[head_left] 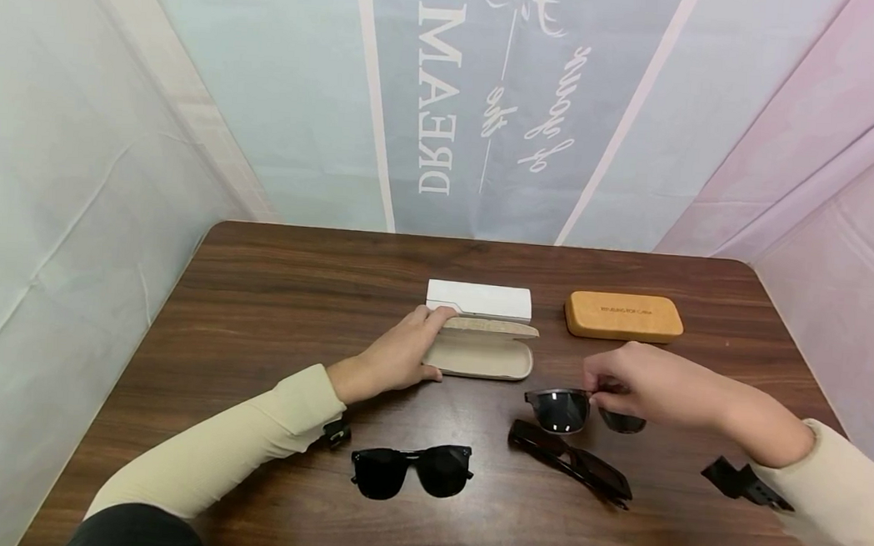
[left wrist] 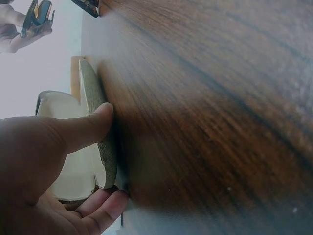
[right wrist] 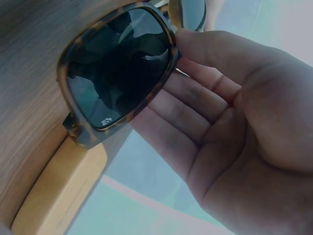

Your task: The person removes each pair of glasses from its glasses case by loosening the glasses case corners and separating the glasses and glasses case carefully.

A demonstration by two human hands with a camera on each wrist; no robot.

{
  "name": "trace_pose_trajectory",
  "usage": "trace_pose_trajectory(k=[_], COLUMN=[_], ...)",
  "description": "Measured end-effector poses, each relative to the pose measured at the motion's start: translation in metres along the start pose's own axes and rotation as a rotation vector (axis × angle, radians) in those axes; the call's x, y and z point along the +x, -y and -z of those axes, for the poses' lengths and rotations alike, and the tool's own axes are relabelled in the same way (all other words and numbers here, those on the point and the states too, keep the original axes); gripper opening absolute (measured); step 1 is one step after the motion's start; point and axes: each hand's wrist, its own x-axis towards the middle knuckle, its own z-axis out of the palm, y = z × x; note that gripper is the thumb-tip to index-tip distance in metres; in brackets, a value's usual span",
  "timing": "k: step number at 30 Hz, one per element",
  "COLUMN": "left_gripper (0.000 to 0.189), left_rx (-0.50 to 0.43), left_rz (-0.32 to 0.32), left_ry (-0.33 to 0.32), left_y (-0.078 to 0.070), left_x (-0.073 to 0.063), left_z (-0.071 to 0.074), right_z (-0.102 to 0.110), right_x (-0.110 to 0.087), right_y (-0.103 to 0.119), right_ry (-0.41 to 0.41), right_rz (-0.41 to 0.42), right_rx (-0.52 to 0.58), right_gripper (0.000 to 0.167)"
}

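My left hand (head_left: 394, 356) grips the left end of an open beige glasses case (head_left: 479, 358), which lies on the wooden table with its pale lining showing. In the left wrist view the thumb lies over the edge of the case (left wrist: 108, 159) and fingertips curl around its end. My right hand (head_left: 656, 382) pinches a pair of sunglasses (head_left: 560, 411) at the bridge, to the right of the case. The right wrist view shows their tortoiseshell frame and one dark lens (right wrist: 117, 73). Just below them lie dark sunglasses (head_left: 601, 475) with folded temples.
Black sunglasses (head_left: 446, 471) lie near the front of the table (head_left: 279, 272), lenses toward me. Behind the beige case is a white glasses case (head_left: 484, 298). A closed tan glasses case (head_left: 622, 318) sits at the back right. Printed fabric (head_left: 304, 114) hangs behind the table.
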Motion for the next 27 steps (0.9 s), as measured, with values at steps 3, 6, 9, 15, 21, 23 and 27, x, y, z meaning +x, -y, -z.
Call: trace_pose_trajectory(k=[3,6,9,15,21,23,27], left_gripper=[0.092,0.092,0.092,0.091,0.091,0.091,0.091], left_rx=[0.000,0.005,0.008,0.010,0.013,0.009,0.010], left_rz=[-0.002,-0.004,-0.006,-0.001,0.001,0.001,0.002], left_ry=[0.001,0.000,-0.001,0.002,0.005,0.005,0.005], left_y=[0.000,0.001,0.001,0.000,-0.001,-0.001,-0.001], left_x=[0.000,-0.001,-0.001,0.000,0.000,0.000,0.000], left_z=[0.000,0.000,0.000,0.001,0.001,0.001,0.001], right_z=[0.000,-0.001,-0.002,-0.005,-0.007,-0.009,-0.014], right_x=[-0.006,-0.013,-0.020,-0.035,-0.054,-0.060,-0.068], right_y=[-0.006,-0.013,-0.021,-0.037,-0.054,-0.059,-0.068], right_ry=[-0.011,-0.023,-0.021,-0.027,-0.013,0.001,0.024], right_rz=[0.042,0.079,0.093,0.128,0.115,0.092,0.092], right_rx=[0.003,0.018,0.036,0.061,0.115,0.127,0.130], right_gripper=[0.029,0.029,0.029,0.032,0.032,0.033,0.033])
